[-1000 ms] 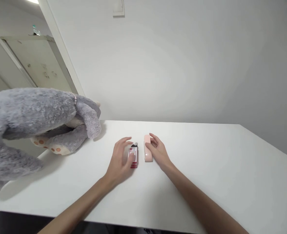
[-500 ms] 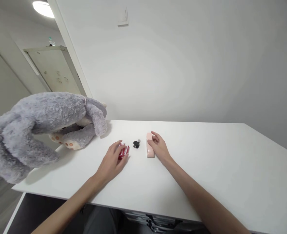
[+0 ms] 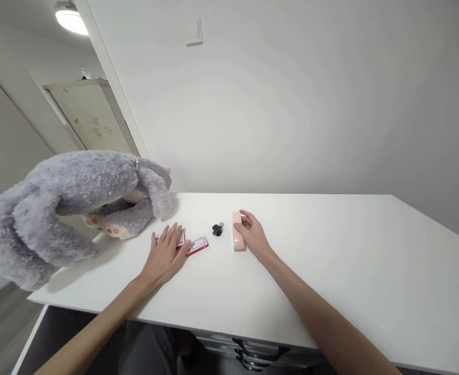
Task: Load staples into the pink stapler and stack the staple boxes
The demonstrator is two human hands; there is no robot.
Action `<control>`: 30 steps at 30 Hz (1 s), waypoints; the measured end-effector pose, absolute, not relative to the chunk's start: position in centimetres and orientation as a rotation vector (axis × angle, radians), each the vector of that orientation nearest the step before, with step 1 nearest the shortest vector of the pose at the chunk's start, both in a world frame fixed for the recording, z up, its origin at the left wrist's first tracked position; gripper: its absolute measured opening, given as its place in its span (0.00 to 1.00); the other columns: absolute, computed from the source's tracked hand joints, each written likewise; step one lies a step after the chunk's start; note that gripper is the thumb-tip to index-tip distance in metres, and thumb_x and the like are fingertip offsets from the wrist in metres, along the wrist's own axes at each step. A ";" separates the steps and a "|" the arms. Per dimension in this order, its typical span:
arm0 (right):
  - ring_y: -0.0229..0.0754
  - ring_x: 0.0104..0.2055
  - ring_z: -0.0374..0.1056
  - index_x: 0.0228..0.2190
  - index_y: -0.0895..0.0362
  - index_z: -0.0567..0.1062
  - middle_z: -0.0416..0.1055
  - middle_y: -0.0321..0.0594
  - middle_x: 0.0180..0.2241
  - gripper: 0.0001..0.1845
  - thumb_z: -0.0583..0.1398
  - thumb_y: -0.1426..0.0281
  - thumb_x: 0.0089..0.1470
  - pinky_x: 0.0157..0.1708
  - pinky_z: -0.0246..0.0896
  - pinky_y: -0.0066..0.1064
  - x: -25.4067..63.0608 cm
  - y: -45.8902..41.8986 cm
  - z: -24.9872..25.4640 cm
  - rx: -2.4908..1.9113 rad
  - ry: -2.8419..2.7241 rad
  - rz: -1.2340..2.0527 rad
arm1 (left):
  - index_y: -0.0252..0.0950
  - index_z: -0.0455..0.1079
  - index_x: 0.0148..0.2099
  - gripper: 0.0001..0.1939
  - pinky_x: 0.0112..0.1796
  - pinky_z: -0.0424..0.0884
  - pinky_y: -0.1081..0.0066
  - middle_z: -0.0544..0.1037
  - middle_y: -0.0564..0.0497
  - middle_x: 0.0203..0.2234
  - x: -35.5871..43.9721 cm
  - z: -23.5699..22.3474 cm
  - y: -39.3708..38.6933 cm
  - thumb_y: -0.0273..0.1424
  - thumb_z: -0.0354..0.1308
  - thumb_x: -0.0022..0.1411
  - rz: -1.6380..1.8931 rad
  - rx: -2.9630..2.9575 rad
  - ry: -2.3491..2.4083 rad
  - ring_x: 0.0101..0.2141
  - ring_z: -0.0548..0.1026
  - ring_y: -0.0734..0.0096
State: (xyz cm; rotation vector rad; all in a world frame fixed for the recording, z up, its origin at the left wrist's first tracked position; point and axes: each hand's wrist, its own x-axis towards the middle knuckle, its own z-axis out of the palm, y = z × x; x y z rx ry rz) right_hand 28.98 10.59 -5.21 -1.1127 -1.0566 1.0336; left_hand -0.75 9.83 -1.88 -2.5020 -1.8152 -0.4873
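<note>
My left hand [image 3: 165, 255] lies flat, fingers stretched out, on a red-and-white small box [image 3: 181, 238], which it partly covers. By its thumb a second red-and-white small box [image 3: 198, 245] rests on the desk, turned at an angle. My right hand [image 3: 253, 234] is closed round the side of a pink stapler [image 3: 238, 239], which stands lengthwise on the desk; its thumb lies across the top. Between the two hands sits a small black object with a metallic end [image 3: 217, 229], perhaps a USB stick, touched by neither.
At the left of the white desk [image 3: 331, 260], a large grey plush toy [image 3: 89, 179] leans over the edge. A white wall [image 3: 276, 104] rises behind. Black drawer handles [image 3: 260, 351] show below the front edge.
My left hand has moved left and flattened; the red-and-white items once bunched under its fingers now lie apart. My right hand keeps its hold on the stapler.
</note>
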 end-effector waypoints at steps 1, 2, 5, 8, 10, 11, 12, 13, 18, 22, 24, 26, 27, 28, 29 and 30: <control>0.48 0.59 0.71 0.59 0.53 0.69 0.75 0.45 0.55 0.33 0.64 0.62 0.53 0.61 0.63 0.43 29.0 10.7 -5.3 -1.114 -1.054 1.032 | 0.37 0.57 0.73 0.35 0.67 0.40 0.31 0.58 0.38 0.72 -0.6 -1.9 9.8 0.51 0.43 0.73 -0.473 -2.471 -1.844 0.72 0.51 0.39; 0.48 0.59 0.71 0.59 0.53 0.69 0.76 0.44 0.55 0.33 0.64 0.62 0.52 0.61 0.63 0.43 29.0 10.7 -5.3 -1.113 -1.051 1.032 | 0.36 0.57 0.73 0.36 0.67 0.40 0.30 0.58 0.37 0.72 -0.3 -1.8 9.8 0.51 0.43 0.73 -0.473 -2.440 -1.840 0.72 0.51 0.38; 0.49 0.58 0.71 0.58 0.52 0.69 0.76 0.44 0.53 0.32 0.64 0.63 0.52 0.61 0.63 0.44 28.9 11.0 -5.6 -1.105 -1.053 1.033 | 0.38 0.57 0.73 0.32 0.69 0.44 0.35 0.56 0.42 0.73 1.1 -1.1 9.8 0.47 0.42 0.75 -0.501 -2.514 -1.582 0.73 0.49 0.44; 0.50 0.57 0.72 0.57 0.52 0.70 0.77 0.43 0.52 0.31 0.64 0.64 0.51 0.62 0.63 0.45 28.9 11.0 -5.7 -1.093 -1.061 1.023 | 0.43 0.54 0.75 0.29 0.70 0.49 0.45 0.55 0.48 0.74 3.8 -0.3 9.9 0.42 0.42 0.77 -0.454 -2.752 -1.148 0.74 0.47 0.53; 0.50 0.58 0.72 0.57 0.52 0.70 0.77 0.43 0.51 0.31 0.64 0.63 0.52 0.62 0.63 0.46 28.9 11.0 -5.7 -1.089 -1.057 1.009 | 0.43 0.52 0.75 0.29 0.71 0.49 0.48 0.55 0.48 0.74 5.7 0.0 10.2 0.43 0.44 0.77 -0.362 -2.835 -0.993 0.74 0.49 0.54; 0.51 0.58 0.71 0.57 0.52 0.70 0.77 0.44 0.52 0.30 0.64 0.63 0.52 0.62 0.63 0.46 28.9 10.9 -5.6 -1.088 -1.057 1.006 | 0.43 0.54 0.75 0.29 0.71 0.49 0.49 0.55 0.48 0.74 6.5 0.0 10.5 0.43 0.44 0.77 -0.331 -2.856 -0.951 0.73 0.51 0.54; 0.51 0.59 0.71 0.57 0.52 0.70 0.77 0.44 0.52 0.30 0.64 0.62 0.52 0.62 0.63 0.46 28.9 10.9 -5.6 -1.086 -1.061 1.006 | 0.43 0.57 0.74 0.28 0.71 0.50 0.48 0.57 0.48 0.73 7.1 -0.1 10.7 0.43 0.45 0.76 -0.318 -2.857 -0.934 0.73 0.53 0.54; 0.50 0.59 0.71 0.58 0.52 0.69 0.77 0.44 0.52 0.31 0.64 0.62 0.53 0.62 0.63 0.46 28.9 10.8 -5.5 -1.083 -1.071 1.009 | 0.43 0.59 0.72 0.27 0.71 0.50 0.48 0.58 0.48 0.73 7.5 -0.3 11.0 0.43 0.45 0.76 -0.304 -2.846 -0.943 0.72 0.56 0.53; 0.50 0.62 0.69 0.63 0.50 0.64 0.73 0.46 0.58 0.42 0.69 0.62 0.49 0.64 0.62 0.47 28.6 10.6 -5.3 -1.102 -1.233 1.006 | 0.37 0.67 0.66 0.25 0.69 0.51 0.43 0.64 0.42 0.70 6.5 -1.8 11.8 0.41 0.45 0.75 -0.330 -2.632 -1.227 0.67 0.65 0.49; 0.50 0.62 0.68 0.64 0.48 0.64 0.70 0.45 0.62 0.43 0.70 0.67 0.48 0.60 0.66 0.46 28.8 10.2 -4.9 -1.145 -1.349 1.040 | 0.32 0.72 0.59 0.22 0.66 0.52 0.35 0.69 0.34 0.66 5.1 -2.6 12.0 0.40 0.49 0.72 -0.396 -2.364 -1.499 0.65 0.65 0.37; 0.50 0.60 0.71 0.61 0.49 0.68 0.71 0.45 0.61 0.37 0.68 0.68 0.50 0.57 0.70 0.44 29.1 9.9 -4.4 -1.146 -1.391 1.067 | 0.32 0.74 0.55 0.21 0.64 0.50 0.29 0.67 0.33 0.66 4.8 -2.8 12.0 0.39 0.51 0.71 -0.447 -2.268 -1.551 0.67 0.61 0.29; 0.50 0.57 0.73 0.57 0.49 0.73 0.74 0.43 0.59 0.29 0.66 0.68 0.53 0.53 0.71 0.42 29.5 9.5 -3.8 -1.168 -1.460 1.033 | 0.31 0.73 0.56 0.20 0.64 0.48 0.28 0.64 0.32 0.68 4.8 -2.7 12.0 0.38 0.52 0.69 -0.525 -2.241 -1.515 0.69 0.56 0.27; 0.50 0.56 0.74 0.55 0.49 0.76 0.76 0.42 0.57 0.25 0.65 0.67 0.54 0.52 0.71 0.42 29.7 9.3 -3.5 -1.184 -1.500 0.991 | 0.31 0.72 0.57 0.20 0.65 0.48 0.30 0.62 0.33 0.69 5.0 -2.6 12.0 0.37 0.53 0.69 -0.566 -2.260 -1.467 0.70 0.54 0.29; 0.50 0.54 0.74 0.53 0.49 0.77 0.77 0.41 0.55 0.22 0.65 0.66 0.55 0.51 0.71 0.42 29.9 9.2 -3.3 -1.200 -1.537 0.935 | 0.31 0.71 0.59 0.21 0.67 0.48 0.32 0.62 0.33 0.70 5.2 -2.5 11.9 0.36 0.52 0.69 -0.604 -2.297 -1.407 0.71 0.52 0.32; 0.50 0.53 0.74 0.51 0.49 0.78 0.78 0.41 0.53 0.19 0.65 0.65 0.56 0.51 0.70 0.42 30.0 9.2 -3.2 -1.212 -1.570 0.868 | 0.32 0.69 0.61 0.22 0.67 0.50 0.36 0.62 0.35 0.70 5.5 -2.4 11.9 0.35 0.52 0.69 -0.637 -2.348 -1.344 0.71 0.52 0.37; 0.49 0.52 0.74 0.50 0.49 0.79 0.78 0.40 0.52 0.17 0.64 0.64 0.57 0.51 0.69 0.42 30.1 9.2 -3.1 -1.221 -1.602 0.798 | 0.33 0.67 0.63 0.22 0.68 0.52 0.39 0.63 0.36 0.69 6.0 -2.3 11.8 0.34 0.51 0.70 -0.665 -2.404 -1.284 0.71 0.54 0.41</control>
